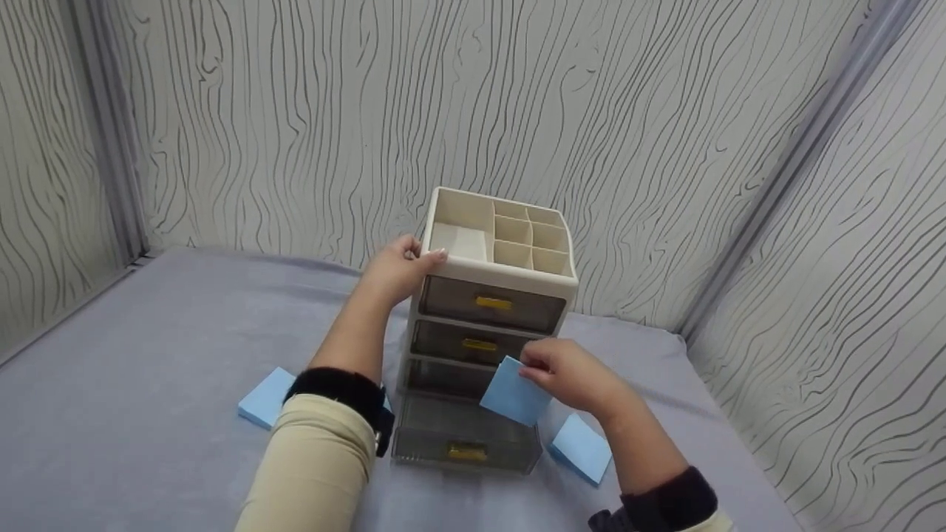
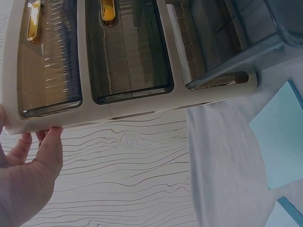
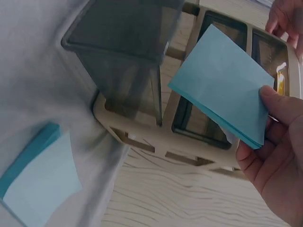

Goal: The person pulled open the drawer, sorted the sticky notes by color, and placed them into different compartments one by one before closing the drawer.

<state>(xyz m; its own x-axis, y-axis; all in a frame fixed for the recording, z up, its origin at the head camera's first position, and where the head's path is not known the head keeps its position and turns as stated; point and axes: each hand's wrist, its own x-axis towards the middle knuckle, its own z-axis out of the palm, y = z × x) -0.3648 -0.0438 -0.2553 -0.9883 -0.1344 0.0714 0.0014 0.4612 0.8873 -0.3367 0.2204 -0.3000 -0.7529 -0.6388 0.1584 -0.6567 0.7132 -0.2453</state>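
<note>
A cream desktop drawer organizer point(image 1: 502, 275) stands upright, with dark see-through drawers and yellow handles. My left hand point(image 1: 399, 270) holds its upper left front corner, thumb over the top rim and fingers at the side. The bottom drawer point(image 1: 469, 436) is pulled out toward me. In front of the organizer, above that drawer, my right hand point(image 1: 573, 373) pinches a thin stack of square light blue paper point(image 1: 514, 395) by one corner. The right wrist view shows the thumb on the face of this paper stack point(image 3: 222, 85) and the fingers behind it.
Another blue paper stack point(image 1: 582, 448) lies right of the drawer. More blue paper point(image 1: 266, 399) lies at the left, partly hidden by my left forearm; the left wrist view shows two stacks there. A grey cloth point(image 1: 162, 355) covers the table, with wood-patterned walls point(image 1: 332, 111) behind and beside it.
</note>
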